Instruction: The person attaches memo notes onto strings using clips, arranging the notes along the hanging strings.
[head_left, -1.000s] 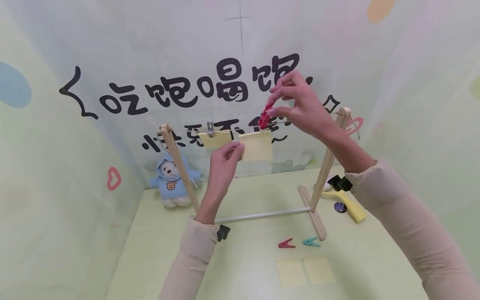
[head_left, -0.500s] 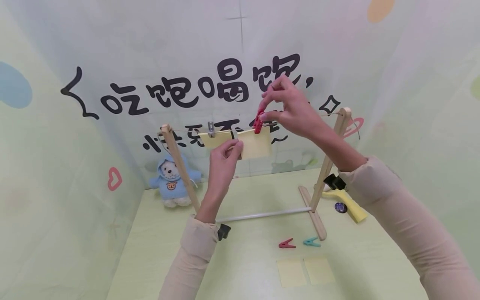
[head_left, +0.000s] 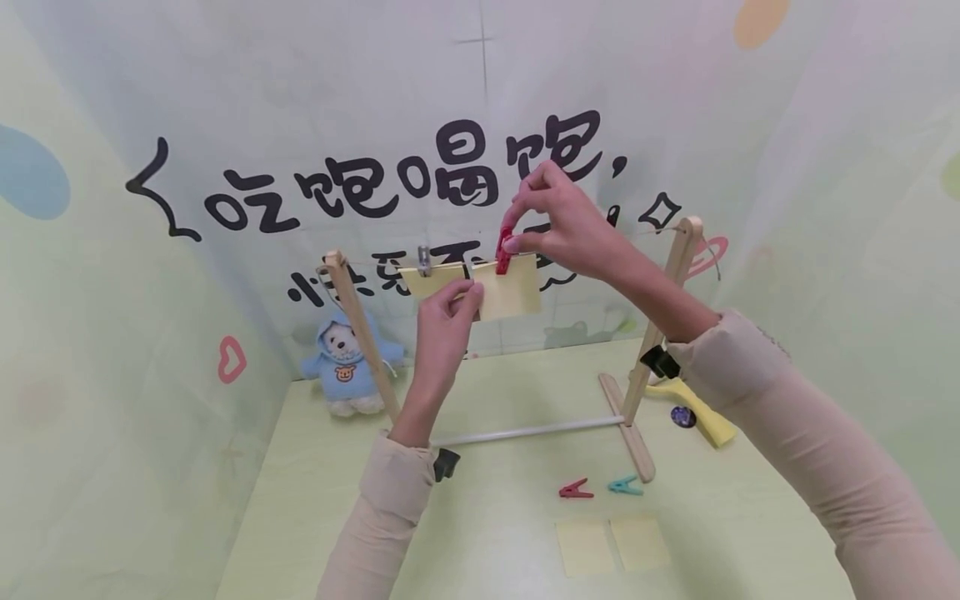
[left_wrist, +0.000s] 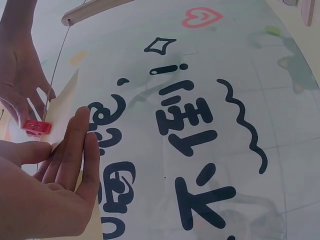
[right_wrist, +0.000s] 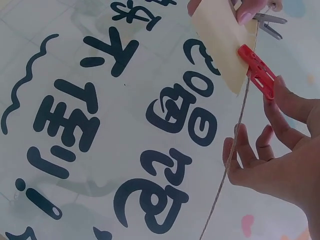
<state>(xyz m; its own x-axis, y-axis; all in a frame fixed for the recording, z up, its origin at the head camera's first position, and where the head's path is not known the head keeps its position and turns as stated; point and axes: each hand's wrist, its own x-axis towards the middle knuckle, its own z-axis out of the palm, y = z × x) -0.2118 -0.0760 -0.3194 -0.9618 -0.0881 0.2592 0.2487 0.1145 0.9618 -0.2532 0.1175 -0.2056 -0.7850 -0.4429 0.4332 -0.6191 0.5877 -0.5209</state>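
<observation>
My left hand (head_left: 444,337) pinches the left edge of a pale yellow paper (head_left: 517,293) between thumb and fingers. The paper hangs upright along a thin string (right_wrist: 218,192). A red clothespin (head_left: 503,252) is pinched by its handles in my right hand (head_left: 573,229). In the right wrist view, the tips of the red clothespin (right_wrist: 256,70) lie over the paper's top edge at the string; whether they press on it, I cannot tell. To the left, a grey clothespin (head_left: 424,262) holds another yellow paper (head_left: 427,282) on the string, partly behind my left hand.
Two wooden posts (head_left: 360,333) carry the string, with a white bar (head_left: 532,432) low between them. A red clothespin (head_left: 576,489), a teal clothespin (head_left: 626,486) and two yellow papers (head_left: 585,547) lie in front. A plush toy (head_left: 347,367) sits left; a yellow object (head_left: 701,412) lies right.
My right hand has moved left and down, bringing the red clothespin from above the paper onto its top edge, then nearer the middle. The left hand keeps almost still.
</observation>
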